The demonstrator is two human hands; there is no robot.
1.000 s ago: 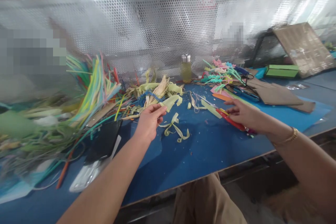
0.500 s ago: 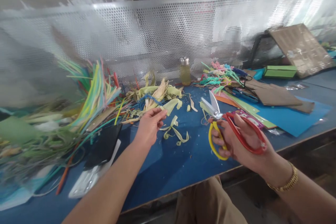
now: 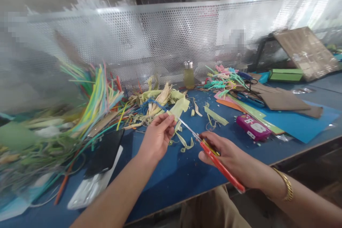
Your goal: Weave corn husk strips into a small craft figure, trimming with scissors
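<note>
My left hand [image 3: 157,137] pinches a pale yellow-green strip [image 3: 181,108] above the blue table [image 3: 171,174]. Red-and-yellow-handled scissors [image 3: 211,155] are gripped in my right hand [image 3: 229,156], their blades pointing up-left and meeting the strip just beside my left fingertips. Curled offcuts of the same strip [image 3: 184,141] lie on the table under the blades. A heap of husk-like yellow strips [image 3: 157,98] sits right behind my left hand.
A bundle of coloured straws [image 3: 98,92] lies at the left, a black phone [image 3: 105,153] near the front edge. A small jar [image 3: 188,74] stands by the perforated metal screen [image 3: 171,35]. A pink box [image 3: 253,127], cardboard sheets [image 3: 280,98] and coloured paper lie at the right.
My right hand picked the scissors up from the table and swung them left to the strip. My left hand lifted the strip slightly. The pink box is now uncovered.
</note>
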